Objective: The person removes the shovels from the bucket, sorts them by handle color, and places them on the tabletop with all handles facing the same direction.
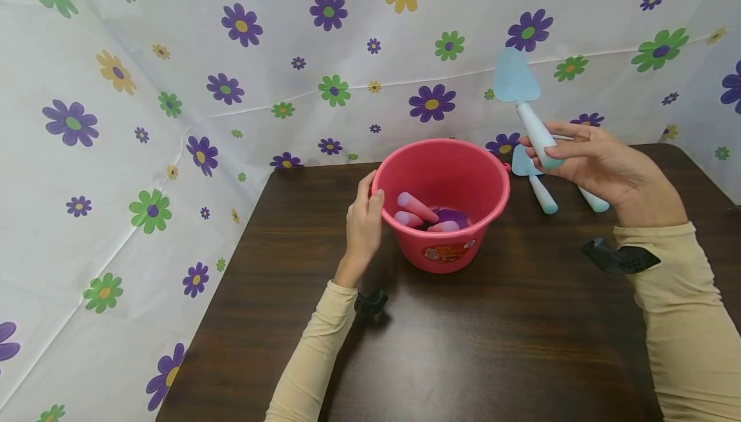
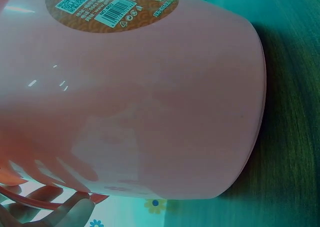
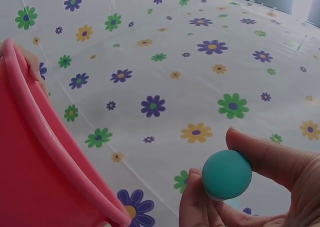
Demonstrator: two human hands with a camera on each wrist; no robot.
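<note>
A pink bucket (image 1: 446, 251) stands upright on the table. My left hand (image 1: 365, 222) grips its left rim, thumb at the near side. The left wrist view shows the bucket's glossy wall (image 2: 165, 102) close up, with the fingers (image 2: 75, 209) at its lower left. Inside lie several pink-and-lilac handles (image 1: 418, 206) and a purple piece (image 1: 454, 216). My right hand (image 1: 602, 158) pinches a light blue toy trowel (image 1: 535, 126) by its handle, blade up, raised right of the bucket. In the right wrist view, the handle's round turquoise end (image 3: 227, 174) sits between thumb and fingers.
Behind and below my right hand, another light blue trowel (image 1: 543, 193) lies on the dark wooden table (image 1: 492, 345). Beside it shows a similar pale handle (image 1: 593, 200), partly hidden by the hand. A white flowered sheet (image 1: 278, 87) hangs behind and left of the table.
</note>
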